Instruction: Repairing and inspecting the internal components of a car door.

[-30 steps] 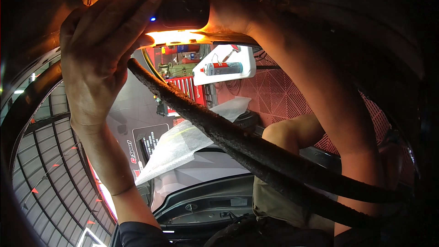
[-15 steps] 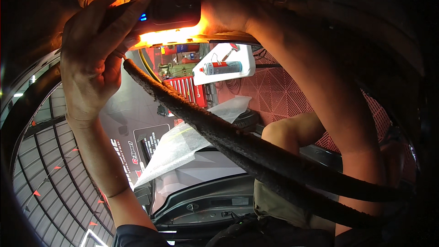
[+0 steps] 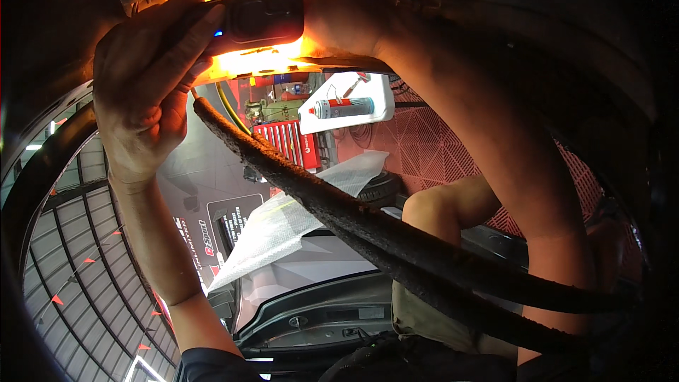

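My left hand is raised at the upper left, its fingers wrapped around a black handheld work light. A small blue indicator glows on the light's body, and bright orange-yellow light spills above and below it. My right hand reaches into the dark cavity just beyond the light's right end. Its fingers are hidden in shadow and behind the light, so what they touch does not show. Below the hands, two dark, rough-surfaced flexible strips sag from the upper left to the lower right.
A dark rim surrounds the opening. Through it appear a red tool chest, a white panel with a spray can, a translucent plastic sheet and red floor tiles. A bent knee is at the lower right.
My left hand and the work light have shifted slightly left, the light a little lower. Less of the blue indicator shows. My right hand stays in nearly the same place.
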The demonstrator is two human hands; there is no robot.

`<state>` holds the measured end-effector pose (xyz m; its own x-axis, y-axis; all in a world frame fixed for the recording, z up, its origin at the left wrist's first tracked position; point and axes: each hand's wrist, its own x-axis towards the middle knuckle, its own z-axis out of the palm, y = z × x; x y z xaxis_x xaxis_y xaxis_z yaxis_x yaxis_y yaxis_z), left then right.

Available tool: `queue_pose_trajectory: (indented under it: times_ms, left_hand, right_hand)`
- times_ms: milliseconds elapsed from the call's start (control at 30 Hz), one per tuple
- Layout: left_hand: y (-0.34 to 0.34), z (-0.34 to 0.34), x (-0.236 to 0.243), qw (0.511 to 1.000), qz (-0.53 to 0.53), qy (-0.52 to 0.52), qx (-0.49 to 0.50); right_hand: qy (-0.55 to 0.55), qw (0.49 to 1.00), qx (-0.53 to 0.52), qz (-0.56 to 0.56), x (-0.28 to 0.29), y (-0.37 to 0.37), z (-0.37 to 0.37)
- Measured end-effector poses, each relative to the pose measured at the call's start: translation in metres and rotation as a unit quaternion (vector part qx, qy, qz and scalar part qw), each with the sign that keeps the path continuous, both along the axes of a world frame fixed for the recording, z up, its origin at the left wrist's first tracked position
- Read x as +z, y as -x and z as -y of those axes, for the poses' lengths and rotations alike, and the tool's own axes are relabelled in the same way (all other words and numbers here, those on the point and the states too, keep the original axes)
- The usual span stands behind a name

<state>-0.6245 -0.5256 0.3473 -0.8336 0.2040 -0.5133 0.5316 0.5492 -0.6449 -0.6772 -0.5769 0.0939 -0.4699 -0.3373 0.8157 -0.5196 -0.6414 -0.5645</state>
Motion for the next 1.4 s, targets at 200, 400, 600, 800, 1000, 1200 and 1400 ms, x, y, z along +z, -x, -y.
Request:
queue_pose_trajectory:
  times_ms: [200, 400, 600, 800, 1000, 1200, 1400]
  left_hand:
    - [-0.004, 0.003, 0.001, 1.0, -0.005, -0.015, -0.001]
    - [-0.002, 0.002, -0.001, 1.0, -0.01, -0.016, -0.009]
    - [-0.003, 0.0, 0.0, 1.0, -0.009, -0.012, -0.004]
    - [-0.004, -0.002, -0.003, 1.0, -0.025, -0.016, 0.004]
    - [-0.005, -0.002, -0.003, 0.999, -0.031, -0.009, -0.006]
    - [-0.004, 0.0, -0.004, 0.999, -0.036, -0.015, -0.011]
    - [-0.005, 0.002, -0.003, 0.999, -0.041, -0.022, -0.018]
  right_hand:
    - [-0.1, 0.976, 0.164, 0.106, 0.005, -0.006, 0.003]
    - [0.017, 0.962, 0.208, 0.173, 0.006, -0.008, 0.002]
    - [0.01, 0.972, 0.182, 0.146, 0.008, -0.007, -0.006]
    - [-0.022, 0.957, 0.235, 0.169, 0.009, -0.005, -0.003]
    - [-0.016, 0.97, 0.177, 0.167, 0.014, -0.007, -0.004]
    - [-0.033, 0.953, 0.234, 0.189, 0.013, -0.007, -0.003]
    - [-0.07, 0.958, 0.223, 0.166, 0.012, -0.002, -0.015]
